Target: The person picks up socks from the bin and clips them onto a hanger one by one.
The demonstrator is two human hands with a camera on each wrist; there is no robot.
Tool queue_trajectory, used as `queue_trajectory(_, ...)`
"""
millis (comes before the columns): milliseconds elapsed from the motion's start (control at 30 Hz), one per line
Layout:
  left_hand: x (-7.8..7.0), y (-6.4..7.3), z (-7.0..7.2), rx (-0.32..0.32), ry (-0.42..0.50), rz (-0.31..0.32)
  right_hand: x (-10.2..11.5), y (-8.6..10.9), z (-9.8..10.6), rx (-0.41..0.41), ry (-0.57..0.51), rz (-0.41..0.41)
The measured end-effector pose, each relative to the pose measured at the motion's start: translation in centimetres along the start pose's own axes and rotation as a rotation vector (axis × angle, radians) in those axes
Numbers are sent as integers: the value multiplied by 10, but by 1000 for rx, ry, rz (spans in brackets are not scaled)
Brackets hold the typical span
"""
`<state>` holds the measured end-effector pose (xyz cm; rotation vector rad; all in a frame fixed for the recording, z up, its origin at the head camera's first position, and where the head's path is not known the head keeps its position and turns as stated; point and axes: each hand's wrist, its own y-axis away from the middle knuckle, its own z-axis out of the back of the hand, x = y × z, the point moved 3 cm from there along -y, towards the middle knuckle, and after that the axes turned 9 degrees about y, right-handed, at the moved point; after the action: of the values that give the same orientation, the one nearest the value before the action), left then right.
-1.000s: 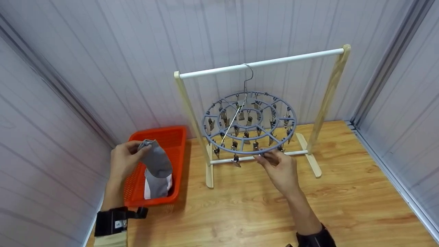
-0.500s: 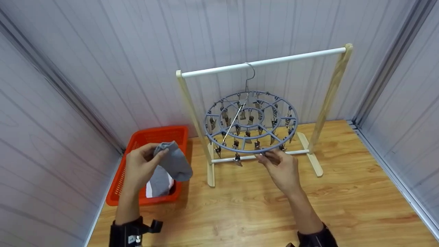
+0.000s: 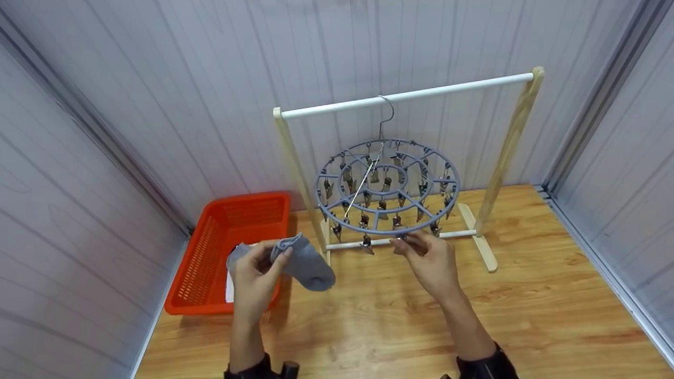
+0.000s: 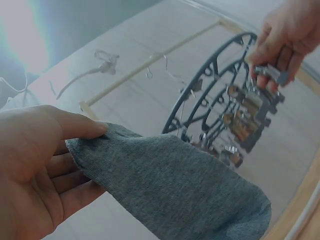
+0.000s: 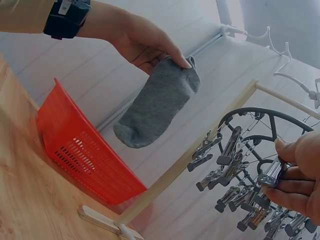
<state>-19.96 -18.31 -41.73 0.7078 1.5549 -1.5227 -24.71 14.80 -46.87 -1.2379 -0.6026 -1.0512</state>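
Note:
A grey sock (image 3: 310,266) dangles by its cuff from my left hand (image 3: 258,273), pinched between thumb and fingers, left of the hanger. My right hand (image 3: 432,263) pinches a metal clip (image 5: 271,172) at the front rim of a round blue-grey clip hanger (image 3: 375,230). In the left wrist view the sock (image 4: 175,185) stretches toward the lower right, its toe end loose. Several more metal clips hang under the hanger's rings. The hanger is tilted, its front rim lower, and hooked on a white rod (image 3: 337,107).
The rod belongs to a stand with wooden legs (image 3: 508,152) on the wood-look floor. On the left sits a red plastic basket (image 3: 197,263) with more grey and white fabric inside, partly hidden by my left hand. Pale panel walls (image 3: 131,105) enclose the space.
My left hand has carried the grey sock rightward, from over the basket to beside the hanger. The right hand stays at the hanger's front rim.

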Motion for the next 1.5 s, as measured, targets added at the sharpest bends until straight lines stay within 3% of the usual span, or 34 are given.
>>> queue_trajectory(267, 0, 21, -32, 13, 50, -18, 1, 0, 0, 5, -34, -15)
queue_trajectory(667, 7, 34, -73, 63, 123, -11, 3, 1, 0, 22, -72, -41)
queue_trajectory(1067, 18, 34, -92, 142, 158, 18, 5, 0, 0, 109, -240, -58)
queue_trajectory(1500, 29, 35, -109, 199, 213, 89, 5, 1, -1, 247, -426, -185)
